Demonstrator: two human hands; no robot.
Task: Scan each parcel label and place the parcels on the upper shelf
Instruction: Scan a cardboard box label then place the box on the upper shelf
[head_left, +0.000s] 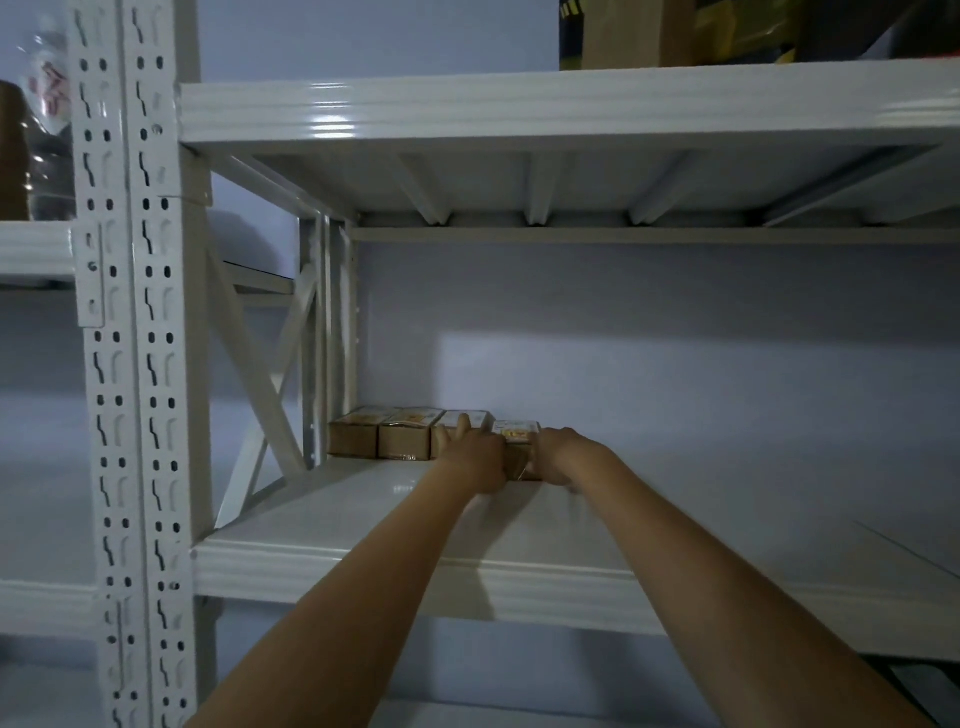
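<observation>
Two hands set a small box at the end of a row on the white shelf (363, 499).

Three brown boxes (405, 439) sit side by side at the back left, by the post. The left hand (475, 460) and right hand (558, 454) curl round the fourth box (517, 441), just beside them. To the right, the shelf is bare.

Four brown labelled parcels (436, 439) in row on white shelf (363, 519).

Single head-worn wide-angle view, facing forward and slightly up into the white shelf (363, 566) bay from close in front, both forearms reaching away from the lens toward the back wall (675, 364).
</observation>
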